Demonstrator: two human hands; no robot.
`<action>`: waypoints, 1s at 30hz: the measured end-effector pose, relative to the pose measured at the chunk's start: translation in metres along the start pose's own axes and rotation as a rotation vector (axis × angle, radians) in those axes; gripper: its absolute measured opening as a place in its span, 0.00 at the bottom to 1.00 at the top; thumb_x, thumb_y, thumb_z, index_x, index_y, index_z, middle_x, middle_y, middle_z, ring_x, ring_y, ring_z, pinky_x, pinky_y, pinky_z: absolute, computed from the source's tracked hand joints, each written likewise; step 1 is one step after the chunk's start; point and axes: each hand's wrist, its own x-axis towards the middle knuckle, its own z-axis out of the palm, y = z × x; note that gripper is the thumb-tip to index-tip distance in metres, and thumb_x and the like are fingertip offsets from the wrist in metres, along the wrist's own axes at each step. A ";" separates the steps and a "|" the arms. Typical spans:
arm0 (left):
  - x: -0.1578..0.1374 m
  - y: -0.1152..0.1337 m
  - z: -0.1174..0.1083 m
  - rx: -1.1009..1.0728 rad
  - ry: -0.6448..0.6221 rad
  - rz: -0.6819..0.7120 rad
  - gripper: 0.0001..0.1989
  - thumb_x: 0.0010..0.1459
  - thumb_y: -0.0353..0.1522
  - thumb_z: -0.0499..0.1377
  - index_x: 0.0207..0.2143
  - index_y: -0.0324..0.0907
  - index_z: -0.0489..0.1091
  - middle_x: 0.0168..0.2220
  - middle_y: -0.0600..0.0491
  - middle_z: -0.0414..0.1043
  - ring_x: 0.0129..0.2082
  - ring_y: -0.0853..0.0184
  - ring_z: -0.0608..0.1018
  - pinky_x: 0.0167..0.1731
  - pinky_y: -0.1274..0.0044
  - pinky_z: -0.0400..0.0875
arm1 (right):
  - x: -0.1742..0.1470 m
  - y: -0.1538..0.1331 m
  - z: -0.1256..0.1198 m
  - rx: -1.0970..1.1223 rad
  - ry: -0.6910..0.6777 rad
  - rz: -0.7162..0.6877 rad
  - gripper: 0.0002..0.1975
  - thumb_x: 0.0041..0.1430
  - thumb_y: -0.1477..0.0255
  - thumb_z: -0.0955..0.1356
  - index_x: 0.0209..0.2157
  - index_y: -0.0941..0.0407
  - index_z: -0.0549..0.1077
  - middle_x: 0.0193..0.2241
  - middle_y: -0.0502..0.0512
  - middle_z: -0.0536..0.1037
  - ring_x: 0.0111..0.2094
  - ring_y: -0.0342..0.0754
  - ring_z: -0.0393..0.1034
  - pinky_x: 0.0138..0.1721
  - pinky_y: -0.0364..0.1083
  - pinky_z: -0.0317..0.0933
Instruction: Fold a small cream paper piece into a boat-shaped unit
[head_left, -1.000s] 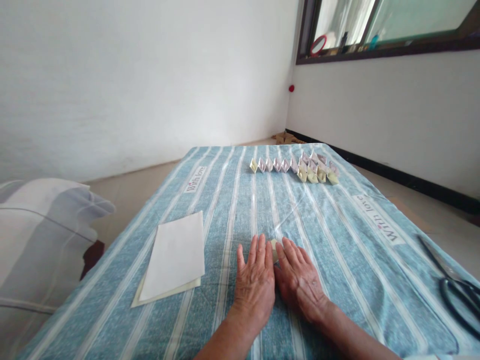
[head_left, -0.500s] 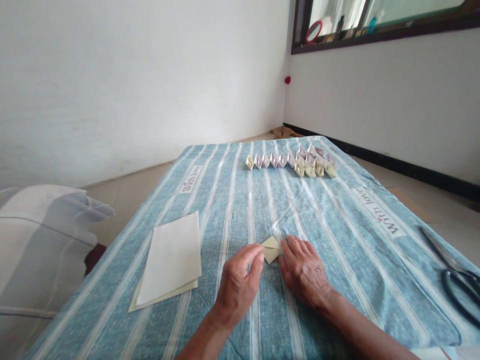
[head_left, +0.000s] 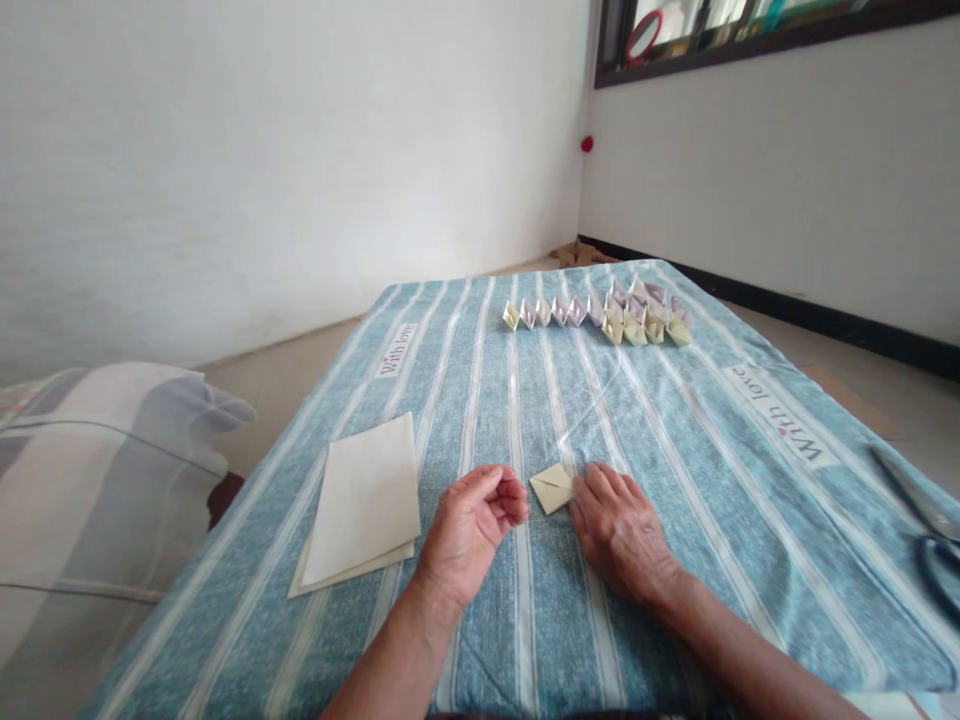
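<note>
A small folded square of pale yellow paper [head_left: 552,489] lies on the striped blue tablecloth, its flaps meeting in a crease on top. Just left of it is my left hand [head_left: 474,525], palm turned inward and fingers loosely curled, with nothing visible in it and a gap to the paper. My right hand [head_left: 619,525] rests palm down on the cloth, fingers stretched out, the fingertips at the paper's right corner. To the left lies a stack of larger paper sheets [head_left: 366,500], a white one over a pale yellow one.
Several folded paper pieces [head_left: 576,312], yellow and pale purple, stand in rows at the table's far side. Black-handled scissors [head_left: 926,535] lie by the right edge. Left of the table [head_left: 472,420] is a checked cloth [head_left: 112,480]; walls stand behind.
My left hand has let go of the folded paper and drawn back, its palm turning up. The paper has rotated slightly; my right hand stays beside it. The camera view has shifted a little.
</note>
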 end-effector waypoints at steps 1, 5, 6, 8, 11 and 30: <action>0.000 0.000 0.000 0.002 -0.003 -0.001 0.08 0.45 0.31 0.68 0.26 0.35 0.75 0.23 0.51 0.76 0.22 0.70 0.76 0.25 0.79 0.71 | 0.000 0.000 -0.001 -0.002 -0.009 0.003 0.06 0.63 0.77 0.63 0.33 0.59 0.72 0.33 0.60 0.73 0.42 0.57 0.67 0.41 0.53 0.62; 0.000 -0.001 0.000 0.007 0.001 -0.005 0.06 0.47 0.30 0.66 0.27 0.34 0.75 0.23 0.50 0.76 0.21 0.70 0.76 0.25 0.79 0.71 | 0.001 -0.001 -0.003 0.002 -0.013 -0.001 0.06 0.63 0.77 0.64 0.33 0.58 0.71 0.33 0.60 0.73 0.43 0.57 0.67 0.41 0.53 0.62; 0.000 -0.001 0.000 0.004 0.004 -0.009 0.06 0.48 0.29 0.66 0.28 0.34 0.75 0.23 0.50 0.76 0.21 0.70 0.76 0.25 0.79 0.71 | 0.001 -0.001 -0.003 0.002 -0.007 -0.003 0.05 0.63 0.77 0.64 0.33 0.59 0.71 0.33 0.60 0.73 0.43 0.57 0.67 0.41 0.53 0.62; 0.000 -0.001 0.000 -0.007 0.015 -0.022 0.05 0.51 0.29 0.64 0.28 0.34 0.75 0.23 0.49 0.76 0.21 0.69 0.76 0.25 0.79 0.71 | 0.001 0.000 -0.003 0.002 0.002 -0.006 0.06 0.63 0.77 0.64 0.33 0.59 0.71 0.33 0.60 0.73 0.43 0.57 0.67 0.41 0.53 0.62; 0.001 -0.001 0.001 -0.030 0.047 -0.049 0.06 0.56 0.27 0.59 0.28 0.33 0.75 0.23 0.48 0.76 0.21 0.69 0.76 0.25 0.79 0.71 | 0.000 0.000 -0.003 0.001 0.001 -0.010 0.06 0.63 0.77 0.63 0.33 0.59 0.71 0.34 0.61 0.73 0.44 0.57 0.67 0.41 0.53 0.61; -0.002 -0.003 0.002 0.006 0.032 -0.107 0.10 0.62 0.27 0.53 0.34 0.33 0.73 0.26 0.44 0.77 0.23 0.67 0.78 0.28 0.77 0.73 | -0.003 0.001 -0.002 -0.028 0.007 -0.031 0.07 0.63 0.77 0.63 0.33 0.58 0.71 0.35 0.61 0.73 0.43 0.57 0.67 0.41 0.53 0.61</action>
